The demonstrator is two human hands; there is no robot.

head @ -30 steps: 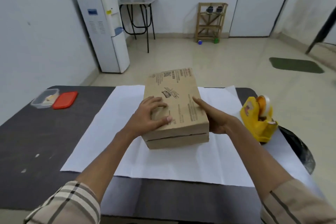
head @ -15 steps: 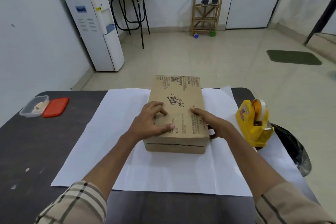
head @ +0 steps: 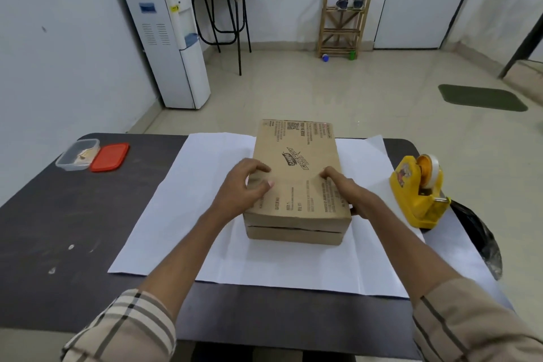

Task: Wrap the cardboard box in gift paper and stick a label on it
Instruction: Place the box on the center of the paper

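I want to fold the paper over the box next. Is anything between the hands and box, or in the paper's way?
No: the left hand and right hand hold the cardboard box. The tape dispenser seems to stand on the right margin of the white paper and could block that fold.

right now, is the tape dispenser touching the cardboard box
Apart. The head view shows bare white paper and the right hand between the tape dispenser and the cardboard box.

the cardboard box (head: 296, 156) has swung square on the gift paper (head: 205, 200), right hand (head: 349, 194) curling over it.
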